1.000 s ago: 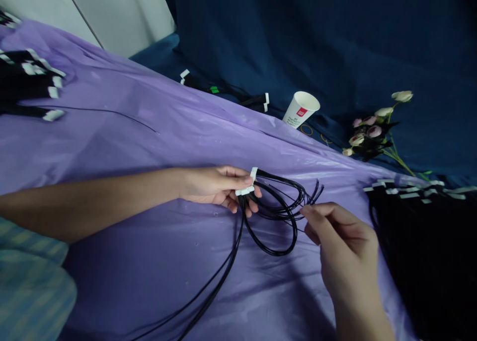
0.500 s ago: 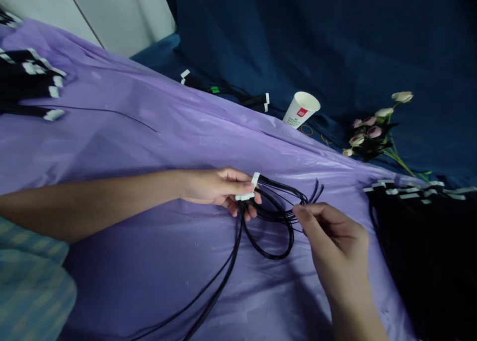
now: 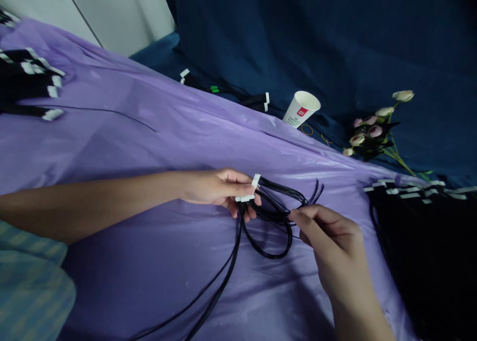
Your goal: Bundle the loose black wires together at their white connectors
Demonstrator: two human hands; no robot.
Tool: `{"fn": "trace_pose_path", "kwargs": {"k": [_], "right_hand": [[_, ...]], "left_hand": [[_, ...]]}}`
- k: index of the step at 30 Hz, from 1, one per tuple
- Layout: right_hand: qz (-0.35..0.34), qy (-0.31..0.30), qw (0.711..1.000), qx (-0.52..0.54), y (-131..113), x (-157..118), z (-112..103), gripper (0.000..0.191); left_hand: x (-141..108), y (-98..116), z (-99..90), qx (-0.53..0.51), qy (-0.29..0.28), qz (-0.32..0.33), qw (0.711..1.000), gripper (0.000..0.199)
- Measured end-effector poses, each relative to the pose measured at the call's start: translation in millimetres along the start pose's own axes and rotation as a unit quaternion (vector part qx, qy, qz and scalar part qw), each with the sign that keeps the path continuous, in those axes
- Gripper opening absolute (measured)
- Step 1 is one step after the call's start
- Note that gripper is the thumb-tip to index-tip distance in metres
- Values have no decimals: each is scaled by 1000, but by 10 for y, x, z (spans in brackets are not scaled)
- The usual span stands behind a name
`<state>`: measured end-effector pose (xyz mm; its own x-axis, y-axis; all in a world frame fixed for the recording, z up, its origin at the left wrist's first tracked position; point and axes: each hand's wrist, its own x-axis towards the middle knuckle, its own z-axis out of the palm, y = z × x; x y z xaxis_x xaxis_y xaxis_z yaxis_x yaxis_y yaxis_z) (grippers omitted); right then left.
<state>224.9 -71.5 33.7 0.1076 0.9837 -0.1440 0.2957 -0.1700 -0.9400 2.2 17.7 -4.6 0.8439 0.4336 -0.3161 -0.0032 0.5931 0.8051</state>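
Note:
My left hand (image 3: pixel 227 187) is closed on a black cable bundle by its white connectors (image 3: pixel 255 183), thumb pressed over them. From the connectors the black cables (image 3: pixel 274 255) curve right in loops, and a few strands run down to the lower left. My right hand (image 3: pixel 331 237) pinches at the right part of the looped cables with thumb and forefinger. A thin dark strand shows by its fingertips; exactly which strand is pinched is hard to make out. Loose cable ends (image 3: pixel 318 192) stick up just above that hand.
A purple sheet (image 3: pixel 149 152) covers the work surface. Many black cables with white connectors lie in piles at the right (image 3: pixel 428 241) and left (image 3: pixel 26 83). Along the back are a paper cup (image 3: pixel 300 110), rubber bands (image 3: pixel 306 129), artificial flowers (image 3: pixel 372 131) and more cables (image 3: pixel 255 102).
My right hand has shifted slightly left along the cables, its pinch still closed. My left hand keeps its hold on the connectors, almost unmoved.

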Motion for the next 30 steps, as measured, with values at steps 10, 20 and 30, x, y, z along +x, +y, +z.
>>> {"fn": "trace_pose_path", "kwargs": {"k": [10, 20, 30], "right_hand": [[56, -49, 987, 142, 75, 40, -2, 27], [-197, 65, 967, -147, 34, 7, 117, 16], [-32, -105, 994, 18, 62, 23, 39, 23]], "left_hand": [[-1, -4, -8, 28, -8, -7, 1000, 28], [-11, -1, -8, 25, -12, -7, 1000, 27], [-5, 15, -18, 19, -28, -7, 999, 29]]}}
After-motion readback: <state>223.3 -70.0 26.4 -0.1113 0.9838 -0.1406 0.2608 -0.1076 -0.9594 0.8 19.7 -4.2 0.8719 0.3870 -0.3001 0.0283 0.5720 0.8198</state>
